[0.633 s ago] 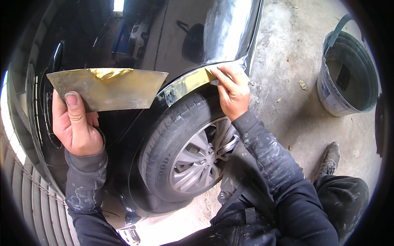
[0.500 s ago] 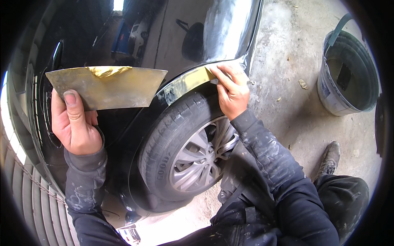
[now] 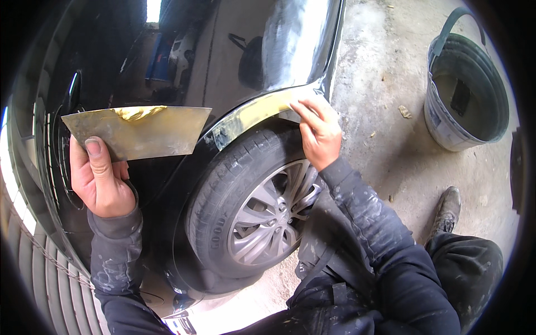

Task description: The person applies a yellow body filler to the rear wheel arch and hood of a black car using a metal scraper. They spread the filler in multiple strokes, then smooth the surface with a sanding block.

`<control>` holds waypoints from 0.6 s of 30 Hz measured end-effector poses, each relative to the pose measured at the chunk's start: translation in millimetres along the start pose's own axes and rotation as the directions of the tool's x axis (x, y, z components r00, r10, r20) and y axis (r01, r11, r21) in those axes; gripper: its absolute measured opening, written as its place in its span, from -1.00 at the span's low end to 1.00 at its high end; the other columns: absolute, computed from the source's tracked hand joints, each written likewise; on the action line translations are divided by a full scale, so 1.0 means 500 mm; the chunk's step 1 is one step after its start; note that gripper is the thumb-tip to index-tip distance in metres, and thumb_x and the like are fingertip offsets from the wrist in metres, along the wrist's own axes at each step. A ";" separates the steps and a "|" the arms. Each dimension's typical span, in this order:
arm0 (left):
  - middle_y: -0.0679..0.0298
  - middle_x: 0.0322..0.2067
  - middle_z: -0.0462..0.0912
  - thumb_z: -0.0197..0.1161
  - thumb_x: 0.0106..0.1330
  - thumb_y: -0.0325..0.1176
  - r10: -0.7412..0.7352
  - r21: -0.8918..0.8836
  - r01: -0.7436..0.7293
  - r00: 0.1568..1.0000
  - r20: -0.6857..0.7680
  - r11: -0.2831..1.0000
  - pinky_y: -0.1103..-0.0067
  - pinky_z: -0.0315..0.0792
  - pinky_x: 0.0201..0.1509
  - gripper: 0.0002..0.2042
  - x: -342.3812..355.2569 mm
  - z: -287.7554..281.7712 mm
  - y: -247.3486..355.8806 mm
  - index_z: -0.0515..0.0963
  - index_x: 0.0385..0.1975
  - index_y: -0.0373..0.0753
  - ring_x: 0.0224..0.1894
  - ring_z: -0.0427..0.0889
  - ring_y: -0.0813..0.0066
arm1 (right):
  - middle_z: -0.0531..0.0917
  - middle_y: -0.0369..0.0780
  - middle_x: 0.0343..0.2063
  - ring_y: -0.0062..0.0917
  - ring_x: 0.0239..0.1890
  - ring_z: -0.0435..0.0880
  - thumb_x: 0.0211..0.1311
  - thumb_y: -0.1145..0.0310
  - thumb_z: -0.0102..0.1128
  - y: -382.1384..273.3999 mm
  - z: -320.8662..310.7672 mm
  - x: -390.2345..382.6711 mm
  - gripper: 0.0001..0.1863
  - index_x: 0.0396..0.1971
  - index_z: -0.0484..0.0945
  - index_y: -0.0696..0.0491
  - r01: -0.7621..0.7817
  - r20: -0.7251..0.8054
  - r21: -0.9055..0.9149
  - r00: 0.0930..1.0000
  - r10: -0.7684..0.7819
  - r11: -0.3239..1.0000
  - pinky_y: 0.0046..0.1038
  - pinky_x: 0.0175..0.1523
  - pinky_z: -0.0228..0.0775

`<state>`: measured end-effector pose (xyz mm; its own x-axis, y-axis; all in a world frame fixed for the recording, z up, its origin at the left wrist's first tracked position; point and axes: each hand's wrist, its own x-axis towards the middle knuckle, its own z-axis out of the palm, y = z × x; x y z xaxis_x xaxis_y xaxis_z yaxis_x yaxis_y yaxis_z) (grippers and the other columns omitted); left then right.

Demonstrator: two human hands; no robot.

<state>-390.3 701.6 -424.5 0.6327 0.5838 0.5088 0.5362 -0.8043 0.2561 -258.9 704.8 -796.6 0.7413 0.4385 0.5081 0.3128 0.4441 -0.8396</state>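
My left hand (image 3: 103, 178) grips a wide metal filler spreader (image 3: 151, 137), thumb on its face. A lump of yellow body filler (image 3: 139, 113) sits along the spreader's upper edge. My right hand (image 3: 319, 131) is at the wheel arch (image 3: 258, 111) of a black car, its fingers closed against the arch's right part. Whatever those fingers hold, if anything, is hidden. Yellowish filler coats a strip of the arch, and a dull grey-green patch (image 3: 223, 135) shows at its left end. Just below the arch is the tyre (image 3: 209, 206) with its silver alloy rim (image 3: 268, 220).
On the concrete floor (image 3: 385, 162) at right stands a bucket (image 3: 466, 95) with a raised handle, cloudy water and a dark block inside. Small crumbs (image 3: 405, 111) lie near it. My shoe (image 3: 446, 209) is below the bucket. The car's glossy black panel (image 3: 167, 56) spans the upper left.
My right hand has shifted slightly right and downward along the arch relative to the car. The left hand still holds the spreader, now lower and a little left of the arch.
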 end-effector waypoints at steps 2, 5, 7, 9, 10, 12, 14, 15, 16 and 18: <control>0.36 -0.41 0.60 0.01 0.72 -0.23 -0.005 -0.011 0.005 1.000 -0.004 1.000 0.74 0.16 -0.51 -0.66 -0.001 0.002 -0.001 0.48 0.22 -0.38 -0.59 0.30 0.77 | 0.73 -0.17 -0.01 -0.19 0.07 0.68 0.09 0.61 0.28 0.017 0.013 0.016 -0.50 0.07 0.78 -0.07 -0.011 -0.012 0.045 1.000 0.011 0.999 -0.20 0.27 0.47; 0.39 -0.41 0.59 0.03 0.71 -0.20 -0.008 -0.016 0.008 1.000 -0.005 1.000 0.76 0.15 -0.51 -0.66 -0.001 0.003 0.001 0.49 0.18 -0.36 -0.58 0.28 0.79 | 0.73 -0.18 0.01 -0.21 0.09 0.68 0.10 0.60 0.29 0.033 0.023 0.020 -0.48 0.10 0.77 -0.09 -0.010 -0.017 0.046 1.000 0.010 0.999 -0.23 0.29 0.47; 0.45 -0.42 0.55 0.06 0.70 -0.14 -0.008 0.002 0.008 1.000 -0.025 1.000 0.78 0.11 -0.50 -0.66 -0.002 0.005 0.002 0.51 0.12 -0.32 -0.57 0.25 0.82 | 0.73 -0.19 0.02 -0.22 0.10 0.68 0.10 0.60 0.30 0.040 0.026 0.019 -0.47 0.10 0.77 -0.10 -0.009 -0.018 0.035 1.000 0.010 0.999 -0.24 0.29 0.47; 0.44 -0.43 0.55 0.06 0.70 -0.14 -0.011 -0.002 0.011 1.000 -0.021 1.000 0.78 0.11 -0.50 -0.67 -0.001 0.004 0.003 0.51 0.11 -0.32 -0.57 0.25 0.81 | 0.73 -0.19 0.03 -0.23 0.11 0.67 0.10 0.60 0.30 0.045 0.027 0.018 -0.47 0.11 0.77 -0.11 -0.009 -0.010 0.027 1.000 0.009 1.000 -0.25 0.30 0.46; 0.43 -0.43 0.55 0.06 0.70 -0.14 -0.020 -0.012 0.019 1.000 -0.012 1.000 0.78 0.11 -0.50 -0.67 -0.001 0.003 0.002 0.51 0.11 -0.32 -0.57 0.26 0.81 | 0.72 -0.20 0.03 -0.23 0.12 0.67 0.10 0.60 0.30 0.048 0.027 0.017 -0.47 0.11 0.77 -0.11 -0.009 -0.003 0.023 1.000 0.009 1.000 -0.25 0.30 0.46; 0.37 -0.42 0.60 0.02 0.71 -0.19 0.003 -0.002 -0.003 1.000 0.009 1.000 0.75 0.16 -0.51 -0.65 0.001 0.000 0.002 0.48 0.20 -0.36 -0.59 0.29 0.78 | 0.72 -0.20 0.04 -0.23 0.12 0.67 0.10 0.61 0.30 0.051 0.029 0.019 -0.46 0.11 0.77 -0.11 -0.004 0.003 0.023 1.000 0.004 1.000 -0.25 0.30 0.46; 0.34 -0.42 0.62 0.00 0.72 -0.22 0.004 -0.001 -0.004 1.000 0.014 1.000 0.74 0.18 -0.52 -0.64 0.001 0.000 0.000 0.47 0.24 -0.38 -0.60 0.31 0.76 | 0.72 -0.20 0.05 -0.23 0.13 0.67 0.10 0.61 0.30 0.053 0.031 0.021 -0.46 0.11 0.77 -0.11 -0.003 0.001 0.028 1.000 0.003 1.000 -0.25 0.31 0.46; 0.34 -0.42 0.62 0.00 0.72 -0.21 -0.004 0.002 0.004 1.000 0.004 1.000 0.74 0.18 -0.52 -0.64 0.000 0.000 0.000 0.47 0.24 -0.38 -0.60 0.31 0.76 | 0.72 -0.20 0.05 -0.23 0.13 0.67 0.10 0.62 0.30 0.053 0.032 0.020 -0.46 0.11 0.77 -0.11 0.004 -0.004 0.033 1.000 -0.003 0.999 -0.25 0.31 0.46; 0.34 -0.42 0.62 0.00 0.72 -0.21 -0.018 -0.015 0.018 1.000 -0.007 1.000 0.74 0.18 -0.52 -0.64 -0.001 0.000 0.000 0.47 0.24 -0.38 -0.60 0.31 0.76 | 0.72 -0.20 0.05 -0.23 0.13 0.67 0.10 0.62 0.30 0.053 0.033 0.021 -0.46 0.11 0.76 -0.11 0.001 -0.007 0.037 1.000 -0.001 0.999 -0.25 0.31 0.46; 0.39 -0.42 0.58 0.03 0.71 -0.18 -0.009 0.012 0.009 1.000 -0.016 1.000 0.76 0.14 -0.51 -0.67 -0.001 0.002 0.001 0.49 0.15 -0.34 -0.58 0.28 0.79 | 0.73 -0.20 0.05 -0.23 0.12 0.67 0.10 0.63 0.29 0.050 0.036 0.020 -0.46 0.11 0.76 -0.10 -0.007 -0.018 0.043 1.000 0.008 0.999 -0.25 0.30 0.46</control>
<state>-389.8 701.0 -425.2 0.6191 0.5890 0.5194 0.5487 -0.7976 0.2504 -254.4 734.5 -809.1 0.7540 0.4280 0.4983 0.2821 0.4740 -0.8341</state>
